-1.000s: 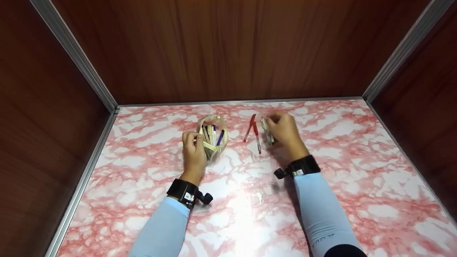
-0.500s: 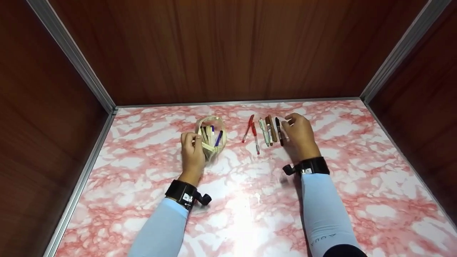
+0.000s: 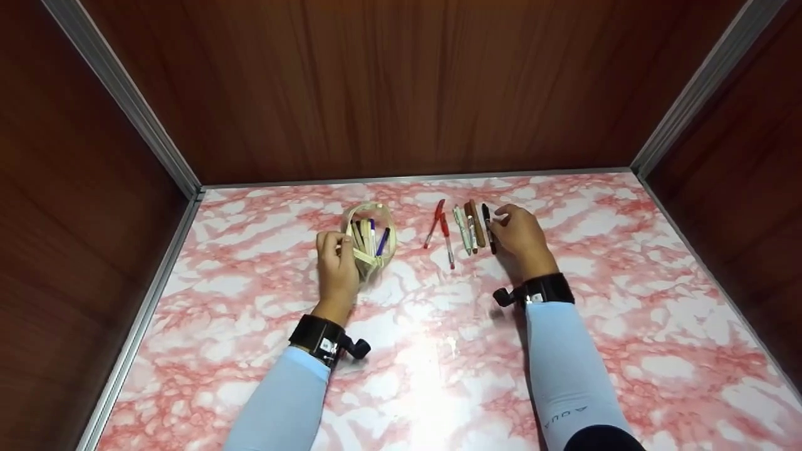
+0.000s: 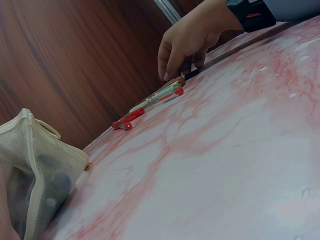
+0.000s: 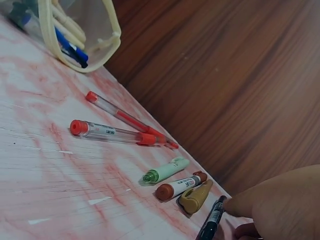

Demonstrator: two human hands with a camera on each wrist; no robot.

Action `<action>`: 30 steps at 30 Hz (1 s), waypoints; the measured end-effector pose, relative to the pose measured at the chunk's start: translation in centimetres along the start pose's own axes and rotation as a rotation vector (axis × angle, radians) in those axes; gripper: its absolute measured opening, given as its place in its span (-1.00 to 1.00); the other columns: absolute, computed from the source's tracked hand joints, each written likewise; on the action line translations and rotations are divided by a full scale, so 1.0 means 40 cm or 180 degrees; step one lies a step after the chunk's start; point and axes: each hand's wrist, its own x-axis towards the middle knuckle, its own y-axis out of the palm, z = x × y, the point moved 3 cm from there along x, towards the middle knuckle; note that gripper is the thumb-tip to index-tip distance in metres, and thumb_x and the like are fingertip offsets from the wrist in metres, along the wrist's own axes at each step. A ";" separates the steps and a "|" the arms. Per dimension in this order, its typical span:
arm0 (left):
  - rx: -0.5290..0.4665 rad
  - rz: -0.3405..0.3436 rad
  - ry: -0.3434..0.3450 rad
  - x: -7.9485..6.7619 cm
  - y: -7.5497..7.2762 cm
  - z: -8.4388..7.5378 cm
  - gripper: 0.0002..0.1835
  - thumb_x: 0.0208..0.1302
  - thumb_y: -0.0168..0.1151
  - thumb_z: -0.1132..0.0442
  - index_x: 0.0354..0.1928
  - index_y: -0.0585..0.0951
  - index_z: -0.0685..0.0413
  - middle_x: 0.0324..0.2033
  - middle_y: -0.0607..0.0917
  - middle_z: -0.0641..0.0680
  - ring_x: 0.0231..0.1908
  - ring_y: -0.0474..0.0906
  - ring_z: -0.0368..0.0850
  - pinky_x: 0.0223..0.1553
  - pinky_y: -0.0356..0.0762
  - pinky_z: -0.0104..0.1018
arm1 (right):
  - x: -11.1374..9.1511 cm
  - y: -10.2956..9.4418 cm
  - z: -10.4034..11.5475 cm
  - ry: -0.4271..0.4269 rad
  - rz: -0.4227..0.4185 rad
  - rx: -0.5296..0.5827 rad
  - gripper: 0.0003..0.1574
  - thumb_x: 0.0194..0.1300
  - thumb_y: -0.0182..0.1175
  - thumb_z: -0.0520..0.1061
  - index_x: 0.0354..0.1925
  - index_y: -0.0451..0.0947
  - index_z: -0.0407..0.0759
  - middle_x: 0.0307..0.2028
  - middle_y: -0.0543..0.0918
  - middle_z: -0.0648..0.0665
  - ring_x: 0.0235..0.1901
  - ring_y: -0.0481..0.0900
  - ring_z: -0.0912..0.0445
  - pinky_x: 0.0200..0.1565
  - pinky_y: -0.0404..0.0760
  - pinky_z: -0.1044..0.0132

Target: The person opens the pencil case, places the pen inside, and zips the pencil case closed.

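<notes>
My left hand (image 3: 337,263) grips the left side of a cream mesh pencil case (image 3: 392,247). The case stands open at the top, with several pens and markers (image 3: 369,237) upright inside. On the right, my right hand (image 3: 521,239) is beside a black pen (image 3: 489,228), its fingertips at the pen's right edge and not around it. Left of that pen lie a brown marker (image 5: 196,197), a white marker with brown ends (image 5: 181,185) and a light green pen (image 5: 166,170). Two red pens (image 5: 117,131) lie between these and the case.
The table (image 3: 413,376) has a pink and white marbled top. A dark wooden panel (image 3: 407,88) rises along its back edge, with metal-edged side panels (image 3: 81,207) left and right.
My right hand moved off the row of pens to the right, uncovering the markers and the black pen, then came slightly back left to the black pen. My left hand stayed on the case.
</notes>
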 end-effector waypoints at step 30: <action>0.0000 0.0000 -0.0037 -0.002 0.000 0.000 -0.83 0.72 0.16 0.22 -0.09 0.59 0.18 0.05 0.48 0.14 0.05 0.57 0.01 0.11 0.65 -0.12 | -0.007 0.003 0.004 0.0023 0.0252 0.0057 -0.64 0.55 0.23 -0.20 0.16 0.81 -0.27 0.13 0.84 -0.39 0.09 0.76 -0.27 0.24 0.71 -0.19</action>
